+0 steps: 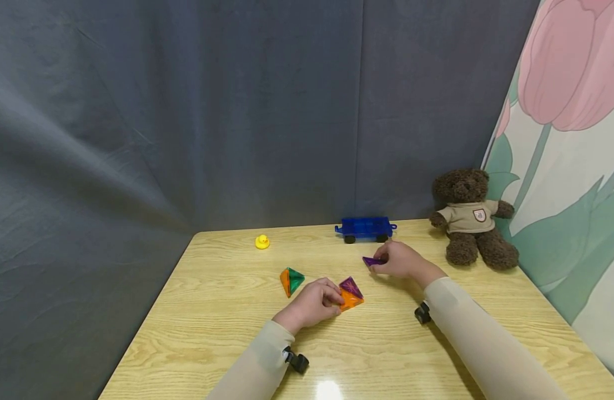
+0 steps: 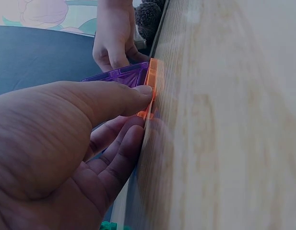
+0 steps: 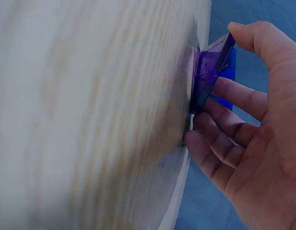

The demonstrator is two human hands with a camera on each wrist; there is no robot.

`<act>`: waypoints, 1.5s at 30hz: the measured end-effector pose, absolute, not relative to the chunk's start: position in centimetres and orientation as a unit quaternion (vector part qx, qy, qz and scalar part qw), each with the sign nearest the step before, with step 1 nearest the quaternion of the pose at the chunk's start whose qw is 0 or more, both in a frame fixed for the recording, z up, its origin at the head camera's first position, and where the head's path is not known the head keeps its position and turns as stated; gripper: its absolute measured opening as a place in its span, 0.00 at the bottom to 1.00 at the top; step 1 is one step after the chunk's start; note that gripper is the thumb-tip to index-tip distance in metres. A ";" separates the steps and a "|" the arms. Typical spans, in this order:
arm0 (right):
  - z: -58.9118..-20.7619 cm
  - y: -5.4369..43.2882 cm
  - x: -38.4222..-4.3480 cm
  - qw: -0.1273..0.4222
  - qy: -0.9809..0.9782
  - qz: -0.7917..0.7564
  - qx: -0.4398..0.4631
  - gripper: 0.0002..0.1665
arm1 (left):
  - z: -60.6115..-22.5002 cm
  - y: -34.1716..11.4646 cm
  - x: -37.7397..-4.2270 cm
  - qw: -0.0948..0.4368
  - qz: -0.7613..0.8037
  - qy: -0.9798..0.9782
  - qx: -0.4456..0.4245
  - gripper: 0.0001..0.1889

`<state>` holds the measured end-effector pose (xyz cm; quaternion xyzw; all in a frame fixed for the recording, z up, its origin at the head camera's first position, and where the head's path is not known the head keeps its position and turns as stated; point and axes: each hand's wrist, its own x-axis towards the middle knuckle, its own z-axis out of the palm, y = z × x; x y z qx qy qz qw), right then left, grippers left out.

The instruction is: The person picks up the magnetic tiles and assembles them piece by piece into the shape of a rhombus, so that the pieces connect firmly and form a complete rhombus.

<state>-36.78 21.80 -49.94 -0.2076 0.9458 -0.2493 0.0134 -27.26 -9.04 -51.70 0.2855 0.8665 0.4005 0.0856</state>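
Observation:
On the table, my left hand (image 1: 314, 303) pinches an orange translucent tile (image 1: 351, 300) by its edge, the thumb showing against it in the left wrist view. A purple triangular tile (image 1: 351, 287) stands tilted against this orange tile (image 2: 153, 79). Farther right, my right hand (image 1: 399, 260) holds another purple triangular tile (image 1: 372, 261) between thumb and fingers. In the right wrist view that purple tile (image 3: 214, 74) is tilted up from the tabletop, the thumb at its top corner. Left of my left hand stands a small orange and green tile shape (image 1: 292, 281).
A blue toy wagon (image 1: 365, 228) with black wheels stands at the table's back edge, behind my right hand. A yellow rubber duck (image 1: 262, 241) sits at the back left. At the right edge sits a brown teddy bear (image 1: 469, 216). A dark curtain (image 1: 287, 111) hangs behind the table.

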 end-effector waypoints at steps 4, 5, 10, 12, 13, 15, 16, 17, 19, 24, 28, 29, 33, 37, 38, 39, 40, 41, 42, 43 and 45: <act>-49.9 21.8 -36.4 0.009 0.944 -0.257 -0.207 0.18 | -51.6 -9.0 -27.3 0.089 0.401 0.867 0.283 0.08; -50.0 21.9 -36.3 0.009 0.944 -0.259 -0.206 0.17 | -51.6 -9.0 -27.3 0.090 0.401 0.867 0.282 0.08; -49.9 22.1 -36.1 0.006 0.943 -0.258 -0.209 0.12 | -51.6 -8.9 -27.3 0.093 0.402 0.866 0.281 0.08; -49.9 22.1 -36.1 0.004 0.942 -0.259 -0.213 0.11 | -51.6 -8.9 -27.2 0.093 0.402 0.866 0.281 0.08; -49.9 22.2 -36.1 0.004 0.941 -0.260 -0.215 0.11 | -51.6 -8.9 -27.2 0.093 0.402 0.866 0.281 0.08; -49.8 22.2 -36.0 0.005 0.940 -0.263 -0.216 0.10 | -51.5 -8.9 -27.2 0.093 0.402 0.867 0.280 0.08; -49.9 22.3 -36.1 0.006 0.940 -0.265 -0.214 0.10 | -51.5 -9.0 -27.2 0.093 0.402 0.867 0.280 0.08; -49.8 22.3 -36.0 0.006 0.940 -0.267 -0.214 0.10 | -51.5 -9.0 -27.2 0.093 0.402 0.867 0.280 0.08; -49.8 22.4 -36.0 0.008 0.939 -0.270 -0.211 0.10 | -51.5 -9.0 -27.2 0.093 0.402 0.867 0.280 0.08; -49.8 22.5 -35.9 0.013 0.939 -0.279 -0.202 0.10 | -51.5 -9.0 -27.2 0.092 0.401 0.867 0.282 0.08; -49.7 22.6 -35.9 0.016 0.940 -0.284 -0.188 0.10 | -51.5 -9.0 -27.3 0.090 0.401 0.866 0.284 0.08; -49.7 22.6 -35.9 0.016 0.940 -0.285 -0.188 0.10 | -51.5 -9.0 -27.3 0.090 0.401 0.866 0.284 0.08; -49.6 22.7 -35.6 0.021 0.937 -0.297 -0.184 0.12 | -51.6 -9.0 -27.3 0.088 0.400 0.866 0.286 0.08; -49.5 22.8 -35.3 0.019 0.930 -0.315 -0.190 0.11 | -51.6 -9.0 -27.3 0.088 0.401 0.866 0.286 0.08; -49.5 22.8 -35.3 0.017 0.928 -0.320 -0.190 0.10 | -51.6 -9.0 -27.3 0.089 0.402 0.866 0.285 0.08; -49.5 22.8 -35.2 0.016 0.926 -0.325 -0.190 0.09 | -51.6 -9.0 -27.3 0.089 0.402 0.866 0.284 0.08; -49.5 22.8 -35.1 0.014 0.925 -0.330 -0.190 0.09 | -51.6 -9.0 -27.3 0.089 0.403 0.866 0.284 0.08; -49.5 22.9 -35.0 0.012 0.923 -0.334 -0.189 0.09 | -51.6 -9.0 -27.3 0.089 0.403 0.866 0.283 0.08; -49.5 22.9 -35.0 0.010 0.922 -0.339 -0.188 0.08 | -51.6 -9.0 -27.3 0.089 0.404 0.866 0.283 0.08; -49.5 22.9 -34.9 0.009 0.921 -0.342 -0.188 0.08 | -51.6 -9.0 -27.2 0.088 0.403 0.866 0.284 0.08; -49.6 23.0 -34.8 0.003 0.919 -0.348 -0.187 0.09 | -51.6 -9.0 -27.2 0.088 0.404 0.865 0.284 0.08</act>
